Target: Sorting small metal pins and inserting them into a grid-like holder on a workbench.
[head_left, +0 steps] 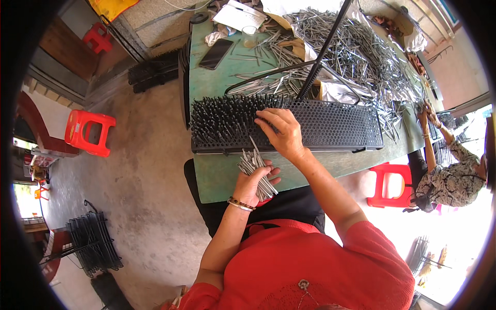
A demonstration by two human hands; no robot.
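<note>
In my left hand (249, 186), a bundle of thin grey metal rods (251, 164) lies across the palm, held by the thumb and curled fingers at the table's near edge. My right hand (285, 135) is over a long black perforated rack (341, 125), its fingers bent together at the edge of the filled part. Whatever the fingertips pinch is hidden from view. Many dark rods (222, 118) stand upright in the holes of the rack's left half, while its right half shows bare holes.
A large heap of loose rods (351, 46) covers the green table's (206, 178) far side. A black metal frame (325, 54) rises behind the rack. A phone (217, 53) and cup (249, 37) lie far left. Another person (449, 178) works at right. Red stools (90, 133) stand around.
</note>
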